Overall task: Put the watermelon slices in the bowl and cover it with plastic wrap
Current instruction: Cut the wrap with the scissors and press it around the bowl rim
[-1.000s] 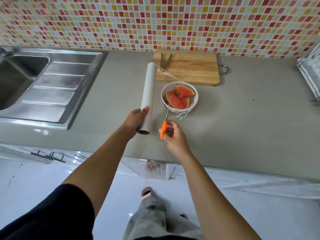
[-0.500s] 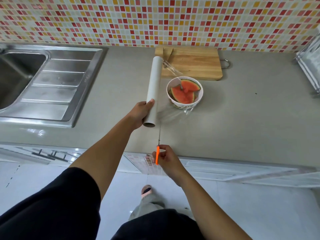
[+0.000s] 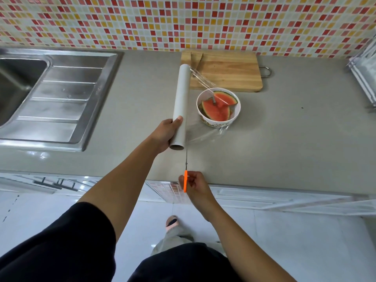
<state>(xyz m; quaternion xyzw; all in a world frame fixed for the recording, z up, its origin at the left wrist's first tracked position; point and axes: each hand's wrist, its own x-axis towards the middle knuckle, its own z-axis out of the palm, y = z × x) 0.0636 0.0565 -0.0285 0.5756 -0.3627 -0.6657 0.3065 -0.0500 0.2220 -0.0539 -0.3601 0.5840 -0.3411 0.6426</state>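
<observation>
Now the scissors (image 3: 185, 176) sit well back from the bowl (image 3: 218, 107), near the counter's front edge, where a second ago their blades reached up to its rim. The right hand (image 3: 196, 186) pinches the orange handles, blades pointing at the near end of the plastic wrap roll (image 3: 180, 106); edge-on, it is hard to tell whether the blades are parted. The left hand (image 3: 165, 133) is wrapped around the roll's near end, holding it a little further left than before. The watermelon slices (image 3: 218, 106) lie in the bowl beside the cutting board (image 3: 223, 72), and film (image 3: 203, 135) runs from the roll across it. Apparently the sheet is not yet severed, so cutting it free seems the step in hand.
</observation>
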